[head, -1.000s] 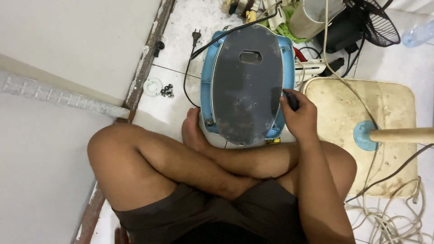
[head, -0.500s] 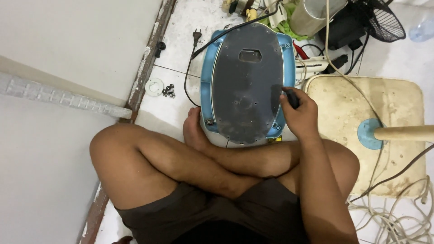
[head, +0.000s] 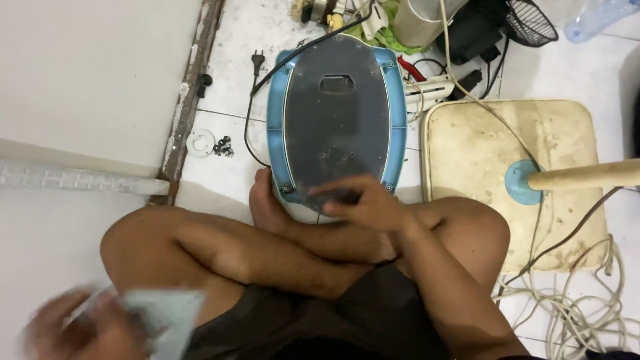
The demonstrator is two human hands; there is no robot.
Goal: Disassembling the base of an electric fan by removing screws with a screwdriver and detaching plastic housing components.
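White tiled floor [head: 233, 187], cluttered along the top of the frame with cords, a small black fan [head: 530, 23] and a cream fan base [head: 467, 173] at right.

Head view: since half a second ago the right hand [head: 363, 200] has left the right edge of the blue appliance [head: 337, 117], which lies upside down at upper centre with its grey bottom plate facing up, and now rests at the plate's near end, fingers loosely spread and flat, holding nothing I can make out. The left hand [head: 80, 330] has come into the lower left corner, blurred, closed on a pale greenish sheet [head: 163, 313]. Small screws [head: 222, 147] lie on the floor left of the appliance.
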